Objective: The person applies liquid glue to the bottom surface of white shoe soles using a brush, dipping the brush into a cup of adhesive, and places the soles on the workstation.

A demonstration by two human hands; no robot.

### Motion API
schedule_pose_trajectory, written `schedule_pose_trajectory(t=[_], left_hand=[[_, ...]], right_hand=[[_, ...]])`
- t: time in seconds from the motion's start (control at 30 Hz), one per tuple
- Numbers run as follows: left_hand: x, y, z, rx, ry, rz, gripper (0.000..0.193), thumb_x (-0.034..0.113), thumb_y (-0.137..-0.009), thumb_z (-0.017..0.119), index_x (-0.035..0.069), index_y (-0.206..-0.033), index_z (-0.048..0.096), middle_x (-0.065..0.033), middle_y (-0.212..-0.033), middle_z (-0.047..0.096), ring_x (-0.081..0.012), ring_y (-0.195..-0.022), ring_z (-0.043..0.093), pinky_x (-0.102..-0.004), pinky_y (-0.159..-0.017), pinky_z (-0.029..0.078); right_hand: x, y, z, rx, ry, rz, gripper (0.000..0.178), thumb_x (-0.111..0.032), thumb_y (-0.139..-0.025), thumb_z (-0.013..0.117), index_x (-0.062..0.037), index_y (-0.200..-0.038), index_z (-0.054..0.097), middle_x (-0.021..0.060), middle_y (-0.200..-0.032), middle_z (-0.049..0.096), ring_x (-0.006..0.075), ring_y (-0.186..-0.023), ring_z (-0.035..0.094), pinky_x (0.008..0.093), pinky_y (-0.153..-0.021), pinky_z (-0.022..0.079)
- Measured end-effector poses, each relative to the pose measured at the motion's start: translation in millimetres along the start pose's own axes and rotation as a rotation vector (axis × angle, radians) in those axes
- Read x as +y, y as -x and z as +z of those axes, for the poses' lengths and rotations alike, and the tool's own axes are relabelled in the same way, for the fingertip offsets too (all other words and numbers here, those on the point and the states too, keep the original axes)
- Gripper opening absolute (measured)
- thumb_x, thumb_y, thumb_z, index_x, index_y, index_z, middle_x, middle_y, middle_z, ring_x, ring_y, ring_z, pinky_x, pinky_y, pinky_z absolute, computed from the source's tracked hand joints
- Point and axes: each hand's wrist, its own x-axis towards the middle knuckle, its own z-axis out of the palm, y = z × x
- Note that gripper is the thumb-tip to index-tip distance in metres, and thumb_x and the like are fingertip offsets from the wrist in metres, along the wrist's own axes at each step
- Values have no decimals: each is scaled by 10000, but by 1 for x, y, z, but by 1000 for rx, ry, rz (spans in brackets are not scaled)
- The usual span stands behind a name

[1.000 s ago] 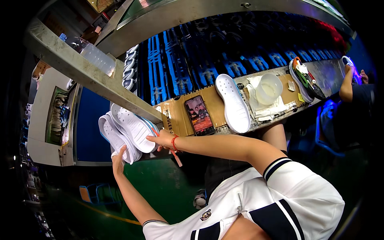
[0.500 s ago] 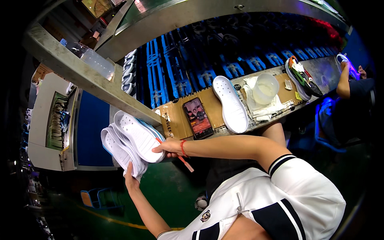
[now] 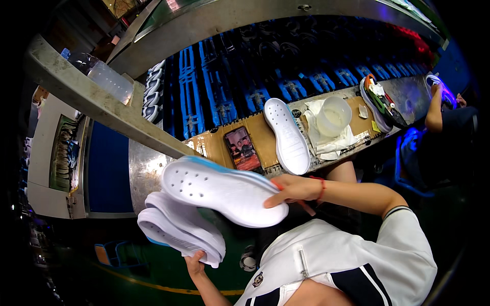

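1. Lifted clear since a second ago, one white perforated foam shoe sole sits pinched in the right hand.
2. Below it, the left hand grips a stack of white soles.
3. Light and bendy, I'd judge; best held at the heel edge.

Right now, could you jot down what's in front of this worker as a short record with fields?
Right hand: right hand holds one white shoe sole, lifted, holes facing the camera
Left hand: left hand grips a stack of white soles from below
Bench: cardboard-covered bench
On bench: another white sole, a phone, a translucent tub on white cloth
Behind: blue racks
Far right: another person's arm
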Motion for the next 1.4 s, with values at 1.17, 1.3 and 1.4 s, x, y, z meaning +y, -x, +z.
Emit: schedule_pose_trajectory(t=[1.17,1.3,1.4], left_hand=[[66,-114,175,357,-1685,514,655,379,-795,683,-20,-1253,439,-181,-1165,473,-307,-953,587,-354,-828,465],[98,-107,236,288,-1395,665,594,280,-766,720,20,-1230,456,-160,-1134,469,-296,-905,582,-361,-796,474],[112,-125,288,-20,-1237,877,508,194,-752,727,35,-1179,504,-145,-1058,516,-292,-883,575,-354,-784,476]], right_hand=[[69,26,-61,735,-360,-392,644,-242,-826,693,28,-1308,362,58,-879,593,79,-662,549,196,-553,438],[84,21,-76,649,-85,-367,758,-280,-824,700,32,-1369,277,120,-985,610,126,-756,598,242,-670,494],[83,27,-83,655,66,-298,793,-283,-821,702,35,-1387,246,141,-989,619,134,-755,606,258,-684,499]])
